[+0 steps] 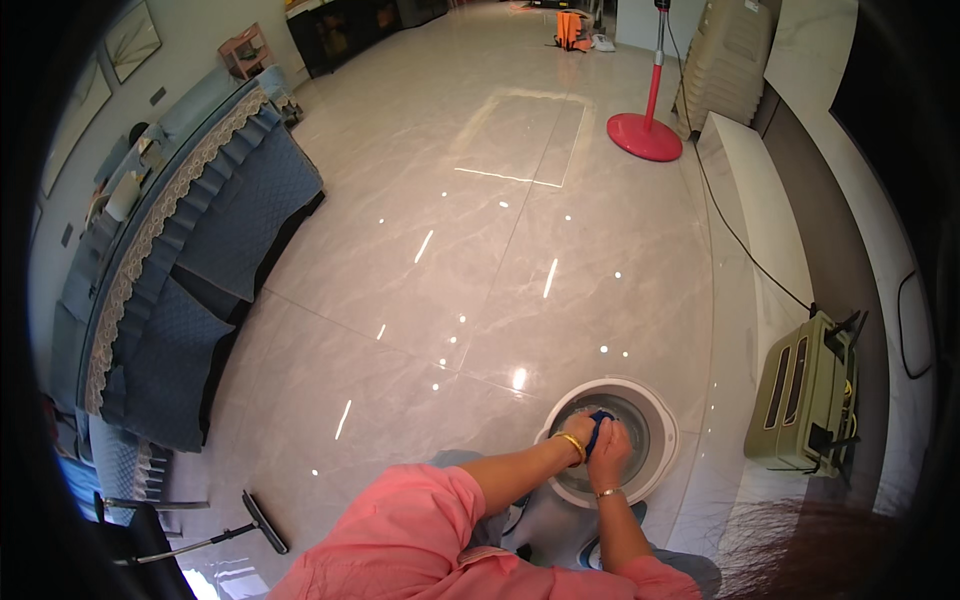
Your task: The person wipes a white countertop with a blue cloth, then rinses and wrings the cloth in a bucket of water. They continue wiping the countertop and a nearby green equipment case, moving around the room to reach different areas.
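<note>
Both hands are together over a round, light-coloured plastic bucket [667, 442] with water in it, at the lower right of the view. My left hand [579, 429], with a gold bangle at its wrist, grips a dark blue cloth [598, 433]. On the same cloth, from the right side, my right hand [611, 450] is closed; a thin bracelet circles that wrist. Part of the cloth is hidden by the fingers. The bucket stands on the glossy tiled floor [390, 300] in front of my legs.
A squeegee [265, 523] lies at the lower left, near a covered sofa [247, 217]. To the right stand a green appliance [787, 397] with a trailing cable and a low ledge. Further off are a red round stand base [643, 137], stacked plastic stools [724, 67] and an orange bag [572, 31].
</note>
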### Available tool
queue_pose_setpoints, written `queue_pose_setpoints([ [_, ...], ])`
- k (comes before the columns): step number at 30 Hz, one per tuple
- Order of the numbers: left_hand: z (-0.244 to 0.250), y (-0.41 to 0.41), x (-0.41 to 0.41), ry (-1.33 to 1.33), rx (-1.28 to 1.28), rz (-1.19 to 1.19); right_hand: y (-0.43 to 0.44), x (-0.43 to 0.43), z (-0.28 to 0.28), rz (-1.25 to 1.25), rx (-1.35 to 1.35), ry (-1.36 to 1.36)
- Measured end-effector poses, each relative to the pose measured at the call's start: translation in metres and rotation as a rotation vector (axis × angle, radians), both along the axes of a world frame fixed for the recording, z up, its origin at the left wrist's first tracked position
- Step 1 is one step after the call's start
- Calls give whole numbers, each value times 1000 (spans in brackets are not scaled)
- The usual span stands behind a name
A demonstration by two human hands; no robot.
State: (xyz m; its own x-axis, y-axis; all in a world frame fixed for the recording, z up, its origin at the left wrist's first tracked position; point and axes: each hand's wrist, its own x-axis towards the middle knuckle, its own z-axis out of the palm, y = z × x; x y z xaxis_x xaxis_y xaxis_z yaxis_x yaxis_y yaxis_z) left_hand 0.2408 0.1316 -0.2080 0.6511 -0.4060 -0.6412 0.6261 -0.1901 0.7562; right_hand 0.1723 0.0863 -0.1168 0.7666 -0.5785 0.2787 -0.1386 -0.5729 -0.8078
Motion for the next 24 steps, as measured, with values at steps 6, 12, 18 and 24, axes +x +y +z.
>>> queue_pose_setpoints([
  [6, 38, -9, 1, 138, 80, 57, -67, -5, -86, -51, -281, 459],
  [12, 38, 1, 12, -69, 335, -16, -43, -15, -123, 102, -449, 706],
  [18, 35, 1, 14, -52, 196, -41, -34, -11, -109, 435, 51, 881],
  [24, 5, 10, 34, -91, -31, -176, -34, -4, 39, 351, 234, 257],
])
